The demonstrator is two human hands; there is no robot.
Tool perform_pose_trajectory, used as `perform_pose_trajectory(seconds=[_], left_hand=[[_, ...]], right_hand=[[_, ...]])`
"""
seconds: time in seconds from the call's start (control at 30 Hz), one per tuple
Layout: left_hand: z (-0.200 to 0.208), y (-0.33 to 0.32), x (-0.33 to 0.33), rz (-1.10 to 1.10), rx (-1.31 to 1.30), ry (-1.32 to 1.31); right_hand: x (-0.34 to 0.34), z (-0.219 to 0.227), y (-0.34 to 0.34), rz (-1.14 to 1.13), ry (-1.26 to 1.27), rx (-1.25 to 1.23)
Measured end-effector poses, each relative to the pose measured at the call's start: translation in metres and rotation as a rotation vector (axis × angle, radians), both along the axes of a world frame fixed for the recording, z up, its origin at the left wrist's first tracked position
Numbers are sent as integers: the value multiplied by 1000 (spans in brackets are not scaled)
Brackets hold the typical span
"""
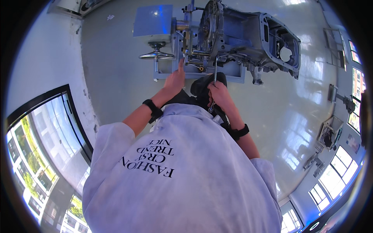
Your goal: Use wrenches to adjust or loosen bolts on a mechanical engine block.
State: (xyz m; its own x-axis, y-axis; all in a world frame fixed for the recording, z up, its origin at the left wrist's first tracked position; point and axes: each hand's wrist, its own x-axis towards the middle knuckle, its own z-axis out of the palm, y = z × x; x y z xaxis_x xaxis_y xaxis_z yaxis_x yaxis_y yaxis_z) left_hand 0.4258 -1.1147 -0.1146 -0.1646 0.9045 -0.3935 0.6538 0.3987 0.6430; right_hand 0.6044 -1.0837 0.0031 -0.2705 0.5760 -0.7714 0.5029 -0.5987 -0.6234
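My right hand [220, 94] is closed around a long shiny wrench [215, 73]. The wrench's far end reaches the lower edge of a grey metal engine block or gearbox housing [241, 33]; I cannot make out whether it sits on a bolt there. My left hand [175, 82] has its index finger stretched up to the metal bracket [188, 42] of the stand that carries the housing, and the finger seems to touch it. The other fingers of this hand are partly hidden, and I see nothing held in it.
Left of the bracket is a grey box [152, 21] with a chrome handwheel [156, 56] below it. The stand's grey base frame [233, 79] runs along the floor near my shoe [204, 83]. A glass door [50, 143] is at the left, and other equipment [329, 134] lines the right wall.
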Motion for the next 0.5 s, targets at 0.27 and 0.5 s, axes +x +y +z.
perform_pose_trajectory(seconds=[0.27, 0.5], left_hand=[[-28, 33, -24, 19, 168, -57], [-29, 6, -44, 384, 133, -58]], right_hand=[[4, 4, 6, -5, 10, -48], [1, 7, 4, -21, -29, -47]])
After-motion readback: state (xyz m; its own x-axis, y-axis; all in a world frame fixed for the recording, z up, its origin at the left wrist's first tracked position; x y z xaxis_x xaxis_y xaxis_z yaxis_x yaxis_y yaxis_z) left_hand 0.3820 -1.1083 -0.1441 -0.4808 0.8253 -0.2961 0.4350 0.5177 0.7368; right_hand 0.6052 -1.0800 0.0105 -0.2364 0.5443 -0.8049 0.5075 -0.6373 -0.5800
